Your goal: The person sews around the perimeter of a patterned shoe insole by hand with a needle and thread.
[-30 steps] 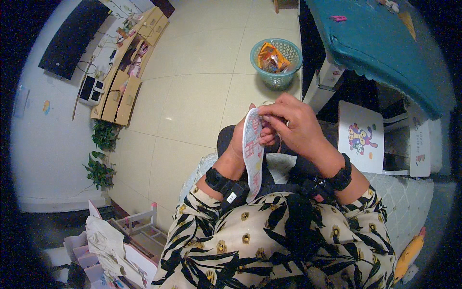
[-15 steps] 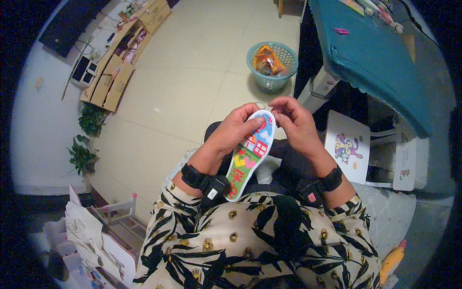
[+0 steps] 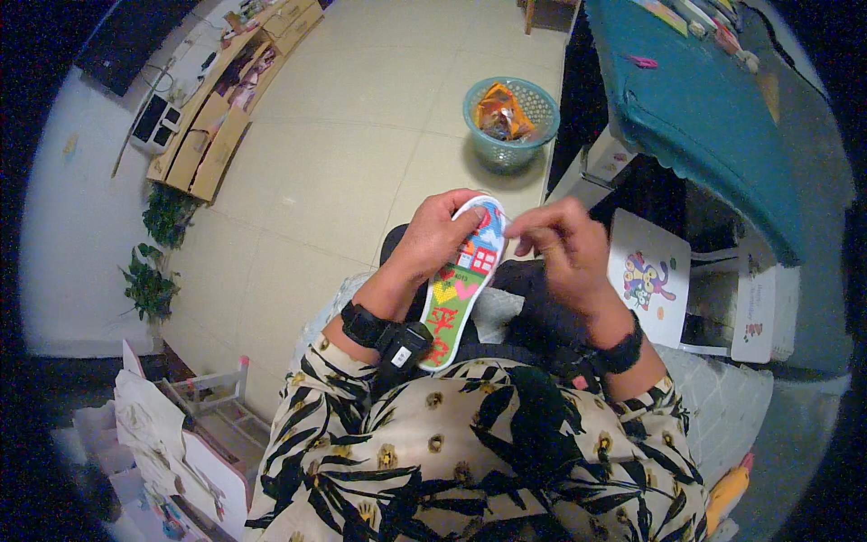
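insole (image 3: 459, 285), just one
one left hand (image 3: 435, 237) gripped it; one right hand (image 3: 569, 248) curled near it, closure impossible to tell.

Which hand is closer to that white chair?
Right. The right hand is just left of the chair in the picture; the left hand is farther left, holding the insole.

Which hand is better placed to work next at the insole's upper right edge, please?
Probably the right hand: it is close beside that edge, while the left hand holds the insole.
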A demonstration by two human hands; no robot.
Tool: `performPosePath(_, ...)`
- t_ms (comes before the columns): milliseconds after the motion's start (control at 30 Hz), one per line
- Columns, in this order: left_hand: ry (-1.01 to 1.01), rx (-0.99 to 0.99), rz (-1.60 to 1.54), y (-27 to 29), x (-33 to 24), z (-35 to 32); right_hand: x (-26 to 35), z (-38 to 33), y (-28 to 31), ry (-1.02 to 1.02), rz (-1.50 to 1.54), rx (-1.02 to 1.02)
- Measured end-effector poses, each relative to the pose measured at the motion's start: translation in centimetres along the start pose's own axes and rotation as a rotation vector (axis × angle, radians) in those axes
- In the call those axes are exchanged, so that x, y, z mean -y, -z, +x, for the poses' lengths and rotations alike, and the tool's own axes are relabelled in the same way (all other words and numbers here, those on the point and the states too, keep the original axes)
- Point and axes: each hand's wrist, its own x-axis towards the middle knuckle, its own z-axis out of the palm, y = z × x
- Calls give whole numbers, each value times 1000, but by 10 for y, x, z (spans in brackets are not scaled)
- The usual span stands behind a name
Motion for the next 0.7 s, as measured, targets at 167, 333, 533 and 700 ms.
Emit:
performPosePath(167,-199,-428,493,43,30,15,23,-1,53,-93,218,-287)
performPosePath(333,-186,-456,165,60,46,9,26,-3,63,26,503,-528)
performPosePath(533,-58,-337,-255,53,33,0,20,-7,75,-101,548,-656)
performPosePath(700,-91,-328,-279,56,38,-3,14,-17,112,79,633,-778)
